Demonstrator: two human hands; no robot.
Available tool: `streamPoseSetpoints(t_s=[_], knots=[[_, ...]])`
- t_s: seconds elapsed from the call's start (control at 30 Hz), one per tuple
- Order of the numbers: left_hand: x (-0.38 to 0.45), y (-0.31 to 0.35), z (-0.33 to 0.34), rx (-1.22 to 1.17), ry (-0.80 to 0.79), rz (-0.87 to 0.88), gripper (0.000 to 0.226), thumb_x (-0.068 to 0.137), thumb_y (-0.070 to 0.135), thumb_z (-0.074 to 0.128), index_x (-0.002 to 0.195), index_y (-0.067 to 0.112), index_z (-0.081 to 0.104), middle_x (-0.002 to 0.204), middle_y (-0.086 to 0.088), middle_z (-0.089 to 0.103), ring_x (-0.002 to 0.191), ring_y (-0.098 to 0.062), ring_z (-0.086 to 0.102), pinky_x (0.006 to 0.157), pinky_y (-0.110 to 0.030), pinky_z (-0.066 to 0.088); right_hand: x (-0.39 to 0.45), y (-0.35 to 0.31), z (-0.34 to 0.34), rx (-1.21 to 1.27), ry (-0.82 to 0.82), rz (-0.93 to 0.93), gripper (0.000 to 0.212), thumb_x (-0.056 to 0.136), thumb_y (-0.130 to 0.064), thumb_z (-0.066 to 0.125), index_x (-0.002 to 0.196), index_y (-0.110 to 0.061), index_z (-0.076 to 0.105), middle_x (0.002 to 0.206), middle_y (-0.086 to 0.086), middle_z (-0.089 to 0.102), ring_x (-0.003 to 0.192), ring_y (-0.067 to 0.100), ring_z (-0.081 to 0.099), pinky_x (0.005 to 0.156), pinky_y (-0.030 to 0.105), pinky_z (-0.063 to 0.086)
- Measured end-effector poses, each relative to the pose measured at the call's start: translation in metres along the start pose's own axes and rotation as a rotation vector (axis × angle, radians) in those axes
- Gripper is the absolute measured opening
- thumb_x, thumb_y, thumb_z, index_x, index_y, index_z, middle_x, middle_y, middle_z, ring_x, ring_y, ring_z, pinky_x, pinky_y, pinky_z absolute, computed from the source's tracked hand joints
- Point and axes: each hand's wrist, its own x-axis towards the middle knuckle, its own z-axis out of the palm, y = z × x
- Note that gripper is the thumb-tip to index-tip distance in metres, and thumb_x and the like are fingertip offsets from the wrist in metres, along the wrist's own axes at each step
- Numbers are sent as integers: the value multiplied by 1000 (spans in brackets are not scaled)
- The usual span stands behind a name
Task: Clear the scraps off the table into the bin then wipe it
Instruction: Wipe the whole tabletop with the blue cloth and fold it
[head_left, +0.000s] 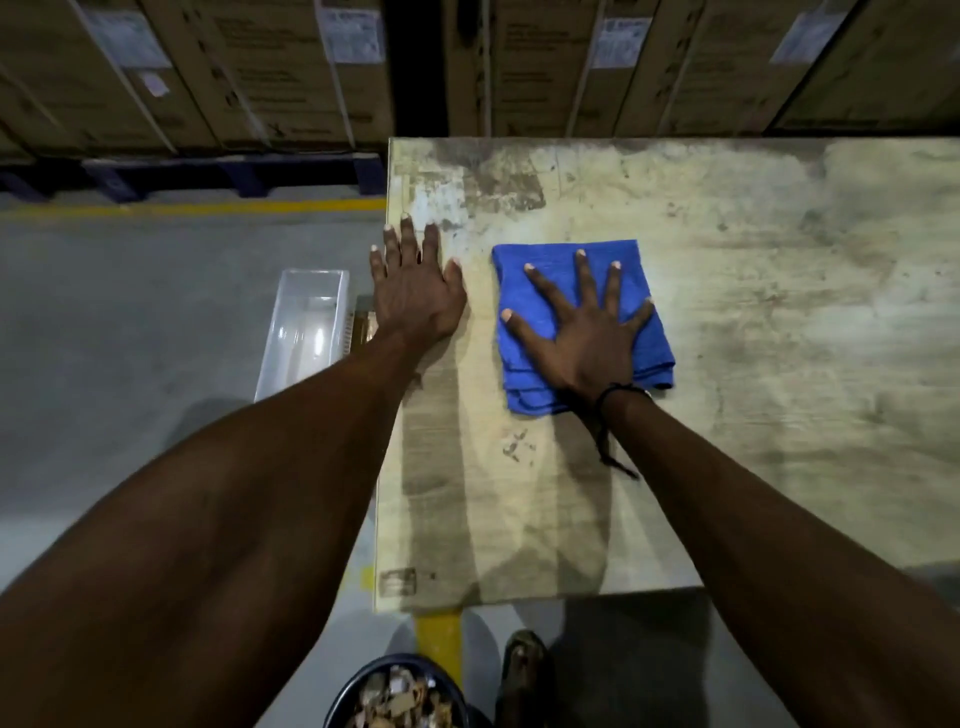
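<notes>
- Left arm: bare, stretched forward, nearly straight.
- Left hand (415, 291): palm down, flat, fingers straight and close together, pointing away from the body.
- Right arm: bare, stretched forward; dark cord tied round the wrist, loose end hanging.
- Right hand (587, 332): palm down, flat, fingers straight and spread wide.

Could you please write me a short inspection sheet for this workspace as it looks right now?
Surface: worn, stained wooden table; no scraps seen.
Job's things: folded blue cloth flat on table; dark round bin on floor, holding scraps.
Clutter: clear plastic tray on floor beside table.
Grippers: left hand flat at table's edge; right hand spread, pressing cloth.
Cables: nothing seen.
Surroundings: stacked cardboard boxes behind; yellow floor line.
</notes>
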Motion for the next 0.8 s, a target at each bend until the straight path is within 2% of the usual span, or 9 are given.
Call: streamPoseSetpoints(t_s=[0.17, 0.3, 0.43, 0.63, 0.8], knots=[[14, 7, 4, -16, 112, 4, 68, 105, 43, 23, 167, 15, 24, 175, -16, 16, 162, -34, 14, 130, -52, 7, 73, 10, -9, 13, -8, 87, 78, 86, -93, 27, 157, -62, 14, 175, -4, -6, 159, 37, -15, 114, 79, -12], [13, 8, 6, -34, 131, 3, 68, 105, 43, 21, 167, 16, 24, 175, -14, 14, 162, -33, 12, 131, -51, 10, 121, 2, -9, 8, -18, 93, 79, 87, -93, 27, 158, -60, 14, 175, -2, -6, 159, 38, -15, 113, 79, -12], [14, 9, 6, -57, 156, -12, 65, 106, 41, 28, 166, 17, 27, 175, -12, 16, 162, -30, 14, 131, -50, 15, 168, -16, -7, -11, -42, 83, 82, 85, -94, 25, 158, -60, 13, 175, -2, -7, 159, 39, -16, 113, 80, -12], [16, 10, 3, -108, 159, -33, 62, 108, 37, 37, 166, 18, 29, 176, -8, 16, 163, -25, 11, 132, -47, 13, 215, -59, 1, 9, -78, -11, 81, 87, -92, 26, 159, -57, 14, 175, 0, -7, 158, 41, -15, 113, 79, -13], [16, 10, 1, -120, 147, -40, 63, 107, 39, 36, 167, 20, 27, 176, -5, 14, 164, -22, 7, 133, -46, 12, 194, -62, 7, -30, -55, -201, 74, 90, -88, 27, 158, -60, 18, 176, -4, -2, 160, 37, -10, 115, 79, -7]])
